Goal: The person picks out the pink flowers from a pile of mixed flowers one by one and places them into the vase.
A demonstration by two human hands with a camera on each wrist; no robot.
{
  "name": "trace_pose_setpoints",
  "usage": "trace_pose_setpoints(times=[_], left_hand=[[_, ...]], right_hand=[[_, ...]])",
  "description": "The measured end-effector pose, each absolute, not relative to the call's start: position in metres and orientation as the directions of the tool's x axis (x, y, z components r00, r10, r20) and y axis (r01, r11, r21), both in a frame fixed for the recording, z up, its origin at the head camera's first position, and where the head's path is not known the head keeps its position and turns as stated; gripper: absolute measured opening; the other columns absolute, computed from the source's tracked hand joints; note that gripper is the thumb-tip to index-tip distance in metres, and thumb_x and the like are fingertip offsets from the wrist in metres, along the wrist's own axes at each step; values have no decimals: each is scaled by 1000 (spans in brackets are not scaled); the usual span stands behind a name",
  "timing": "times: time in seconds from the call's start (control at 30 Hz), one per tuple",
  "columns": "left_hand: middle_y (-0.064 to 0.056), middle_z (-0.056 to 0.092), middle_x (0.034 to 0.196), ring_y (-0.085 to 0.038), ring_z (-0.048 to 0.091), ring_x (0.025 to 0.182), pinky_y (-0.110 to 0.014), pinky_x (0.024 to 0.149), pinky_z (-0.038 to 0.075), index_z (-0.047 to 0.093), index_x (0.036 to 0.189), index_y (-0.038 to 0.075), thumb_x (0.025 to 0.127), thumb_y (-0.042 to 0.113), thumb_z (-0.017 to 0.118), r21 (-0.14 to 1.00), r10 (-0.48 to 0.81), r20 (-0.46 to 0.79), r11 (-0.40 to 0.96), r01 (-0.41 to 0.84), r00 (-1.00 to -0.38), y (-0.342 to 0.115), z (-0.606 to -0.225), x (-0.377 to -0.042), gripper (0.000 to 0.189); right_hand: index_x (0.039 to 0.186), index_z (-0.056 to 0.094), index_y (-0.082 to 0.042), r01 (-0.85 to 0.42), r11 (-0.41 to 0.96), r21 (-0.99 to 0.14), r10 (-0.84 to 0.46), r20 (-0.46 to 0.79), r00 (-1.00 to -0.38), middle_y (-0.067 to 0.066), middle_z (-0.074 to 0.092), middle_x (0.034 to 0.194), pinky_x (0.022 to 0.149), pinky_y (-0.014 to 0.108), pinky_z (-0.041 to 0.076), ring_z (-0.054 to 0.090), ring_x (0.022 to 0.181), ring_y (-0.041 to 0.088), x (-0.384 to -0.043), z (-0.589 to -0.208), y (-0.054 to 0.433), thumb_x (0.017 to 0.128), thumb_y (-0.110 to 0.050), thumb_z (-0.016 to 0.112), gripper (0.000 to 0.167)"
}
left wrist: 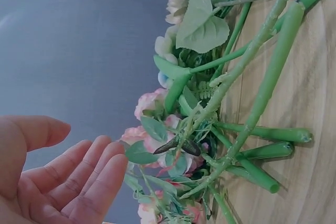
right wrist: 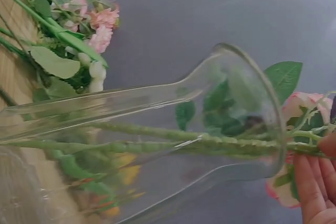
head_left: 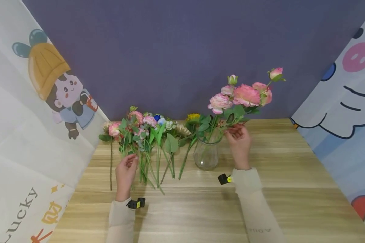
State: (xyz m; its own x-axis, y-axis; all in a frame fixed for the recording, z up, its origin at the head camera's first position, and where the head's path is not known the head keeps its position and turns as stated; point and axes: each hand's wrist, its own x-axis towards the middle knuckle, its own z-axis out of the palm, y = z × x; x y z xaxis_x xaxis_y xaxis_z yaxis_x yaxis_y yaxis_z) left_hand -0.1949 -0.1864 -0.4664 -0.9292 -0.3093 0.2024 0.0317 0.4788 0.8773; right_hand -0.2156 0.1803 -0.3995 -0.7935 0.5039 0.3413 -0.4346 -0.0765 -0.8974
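A clear glass vase (head_left: 206, 157) stands upright on the wooden table. At its rim my right hand (head_left: 239, 143) pinches the stems of several pink flowers (head_left: 246, 95), whose ruffled blooms and buds lean up to the right. In the right wrist view their green stems (right wrist: 210, 144) run down inside the glass, and only part of the right hand (right wrist: 317, 184) shows at the edge. My left hand (head_left: 127, 170) is over the near side of a row of flowers. Its fingers are loosely bent with nothing between them, as the left hand (left wrist: 73, 182) shows in the left wrist view.
Left of the vase lie pink flowers (head_left: 114, 129), a cream flower (head_left: 182, 129) and a yellow flower (head_left: 193, 117), their stems pointing toward the near side. Dark blue-grey backing (head_left: 182, 60) rises behind the table (head_left: 188, 209). Printed cloths (head_left: 15, 128) flank both sides.
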Motion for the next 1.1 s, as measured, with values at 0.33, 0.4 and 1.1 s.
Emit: trace_pose_setpoints(times=[0.33, 0.4, 1.1], left_hand=[[-16, 68, 100, -15, 64, 76, -13, 57, 49, 67, 109, 2, 92, 15, 60, 893, -328, 183, 449, 18, -927, -189, -468, -192, 22], [-18, 68, 99, -18, 65, 77, -12, 57, 49, 67, 108, 2, 92, 13, 59, 900, -335, 178, 437, 15, -925, -190, -468, -192, 21], [-18, 68, 96, 3, 55, 66, -11, 56, 44, 67, 107, 0, 91, 12, 60, 868, -397, 201, 496, -25, -895, -214, -480, -196, 22]], right_hand=[[86, 53, -4, -358, 33, -933, 456, 333, -826, -8, 60, 78, 69, 13, 50, 58, 73, 3, -207, -398, 175, 76, 18, 62, 26], [86, 53, 0, -341, 47, -939, 446, 326, -834, -7, 59, 78, 69, 13, 50, 58, 72, 3, -204, -392, 173, 76, 18, 61, 22], [88, 67, 15, -320, 251, -913, 403, 400, -824, 15, 65, 87, 72, 12, 49, 62, 78, 5, -203, -399, 176, 80, 7, 64, 11]])
